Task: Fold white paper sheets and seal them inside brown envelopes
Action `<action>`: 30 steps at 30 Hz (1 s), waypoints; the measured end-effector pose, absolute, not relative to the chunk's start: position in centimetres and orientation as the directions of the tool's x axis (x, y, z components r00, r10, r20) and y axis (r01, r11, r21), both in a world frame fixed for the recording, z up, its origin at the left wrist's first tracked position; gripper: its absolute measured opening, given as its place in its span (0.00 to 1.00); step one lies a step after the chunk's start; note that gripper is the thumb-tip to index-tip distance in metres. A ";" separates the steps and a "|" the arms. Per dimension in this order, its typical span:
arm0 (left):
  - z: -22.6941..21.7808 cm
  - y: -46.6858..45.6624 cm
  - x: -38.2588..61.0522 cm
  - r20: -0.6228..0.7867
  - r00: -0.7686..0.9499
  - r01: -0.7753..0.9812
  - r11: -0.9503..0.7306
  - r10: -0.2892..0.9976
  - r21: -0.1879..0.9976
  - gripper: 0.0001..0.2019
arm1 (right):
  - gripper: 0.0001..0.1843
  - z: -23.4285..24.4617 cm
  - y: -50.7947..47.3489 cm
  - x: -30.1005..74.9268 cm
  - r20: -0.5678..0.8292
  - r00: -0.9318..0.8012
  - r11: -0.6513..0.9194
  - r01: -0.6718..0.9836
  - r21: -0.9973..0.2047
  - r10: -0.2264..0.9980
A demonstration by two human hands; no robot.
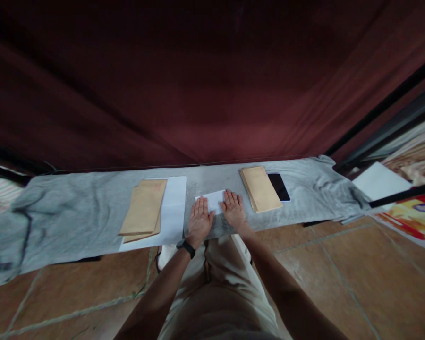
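My left hand (200,220) and my right hand (233,209) lie flat, fingers stretched out, on a folded white sheet of paper (214,200) in the middle of a grey cloth (74,208) that covers a low bench. Both palms press down on the paper, which shows between and beyond the fingers. A black band sits on my left wrist. To the left lie brown envelopes (144,208) on top of white sheets (173,212). On the right is a stack of brown envelopes (260,189), and a black phone (278,187) lies beside it.
A dark red curtain (198,85) hangs behind the bench. A brown tiled floor (340,274) lies below. At the far right are a white sheet (378,182), a colourful printed surface (416,215) and dark metal bars (386,127).
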State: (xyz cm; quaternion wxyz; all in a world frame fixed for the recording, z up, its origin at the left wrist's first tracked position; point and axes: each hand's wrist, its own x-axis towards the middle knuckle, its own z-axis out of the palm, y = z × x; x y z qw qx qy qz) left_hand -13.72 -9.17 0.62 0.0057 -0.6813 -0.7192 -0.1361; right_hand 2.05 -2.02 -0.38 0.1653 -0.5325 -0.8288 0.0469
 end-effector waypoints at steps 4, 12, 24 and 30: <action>0.4 -9.6 -13.9 0.196 -0.094 0.980 0.056 0.976 0.192 0.32 | 0.29 -0.3 -1.9 2.7 0.216 -0.374 0.420 0.877 -0.233 0.902; 0.3 -10.0 -14.0 0.178 -0.120 0.978 0.086 0.977 0.190 0.31 | 0.28 -0.4 -1.9 3.9 0.203 -0.354 0.394 0.894 -0.212 0.913; -0.1 -10.1 -14.0 0.208 -0.118 0.977 0.077 0.971 0.197 0.31 | 0.28 0.5 -2.6 3.2 0.275 -0.425 0.496 0.817 -0.293 0.863; 0.0 -10.2 -14.1 0.208 -0.109 0.975 0.063 0.972 0.215 0.31 | 0.26 0.1 -3.3 0.9 0.229 -0.509 0.558 0.775 -0.297 0.830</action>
